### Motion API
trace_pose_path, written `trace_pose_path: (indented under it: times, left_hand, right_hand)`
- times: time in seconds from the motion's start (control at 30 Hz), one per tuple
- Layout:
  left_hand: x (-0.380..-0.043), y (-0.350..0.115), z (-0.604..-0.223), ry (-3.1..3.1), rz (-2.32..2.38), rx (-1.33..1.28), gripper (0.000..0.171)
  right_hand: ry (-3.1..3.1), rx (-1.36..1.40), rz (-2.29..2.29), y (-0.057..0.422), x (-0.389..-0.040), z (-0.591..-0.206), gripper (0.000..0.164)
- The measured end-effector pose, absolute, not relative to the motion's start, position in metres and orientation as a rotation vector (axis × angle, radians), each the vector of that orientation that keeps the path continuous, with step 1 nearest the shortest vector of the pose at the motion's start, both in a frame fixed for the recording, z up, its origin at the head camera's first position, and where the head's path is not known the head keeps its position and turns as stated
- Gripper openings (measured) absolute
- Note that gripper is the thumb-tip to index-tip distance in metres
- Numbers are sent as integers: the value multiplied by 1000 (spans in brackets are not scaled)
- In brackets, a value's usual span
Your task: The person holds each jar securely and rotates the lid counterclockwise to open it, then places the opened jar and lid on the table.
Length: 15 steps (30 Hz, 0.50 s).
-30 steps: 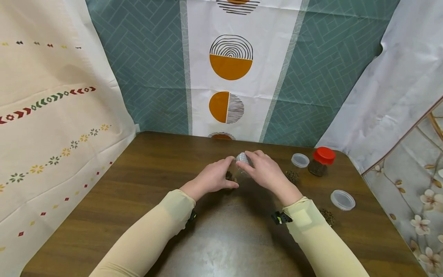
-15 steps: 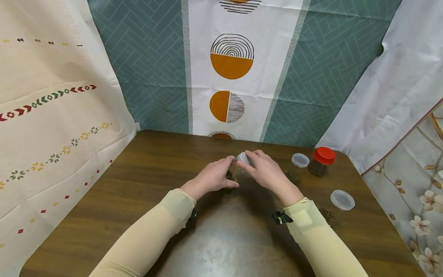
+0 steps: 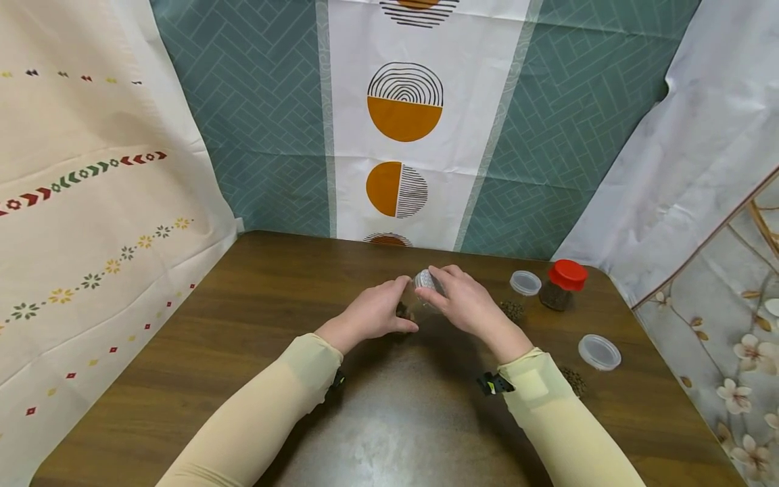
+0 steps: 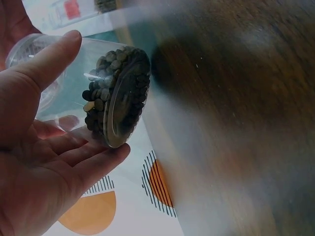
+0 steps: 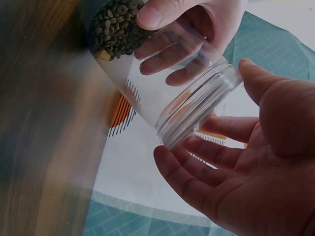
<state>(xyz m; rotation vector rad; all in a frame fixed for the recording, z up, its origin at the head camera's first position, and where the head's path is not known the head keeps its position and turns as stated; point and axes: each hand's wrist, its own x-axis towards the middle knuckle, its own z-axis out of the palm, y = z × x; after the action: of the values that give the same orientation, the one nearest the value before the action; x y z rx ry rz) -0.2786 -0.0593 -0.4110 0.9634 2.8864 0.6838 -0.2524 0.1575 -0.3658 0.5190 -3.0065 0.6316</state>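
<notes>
A clear plastic jar (image 5: 140, 88) tilts between my two hands over the table, its base toward the wood. Small brown pellets (image 4: 110, 83) fill its bottom part, with one paler piece among them. My left hand (image 3: 379, 310) grips the jar's body, thumb on one side and fingers on the other. At the jar's upper end, the fingertips and thumb of my right hand (image 3: 460, 300) hold the clear ridged lid (image 5: 199, 105). Whether the lid is loose or tight I cannot tell. In the head view my left hand hides much of the jar.
On the right side of the brown table (image 3: 255, 284) stand a red-lidded jar (image 3: 563, 284) with dark contents and two clear-lidded jars, a farther one (image 3: 526, 283) and a nearer one (image 3: 599, 352), both holding brown pellets. My right forearm passes beside the nearer jar. Patterned cloths hang around the table.
The head view shifts slightly. Both hands keep their places on the jar and its lid, with no clear movement of either.
</notes>
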Motion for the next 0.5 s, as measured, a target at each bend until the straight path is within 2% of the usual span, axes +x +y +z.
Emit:
trace_pose_path:
  times: [0.5]
  left_hand:
    - [-280,-59,-410,2889,688,998,90]
  right_hand:
    - [-2965,661,720,167,-251,-368,70]
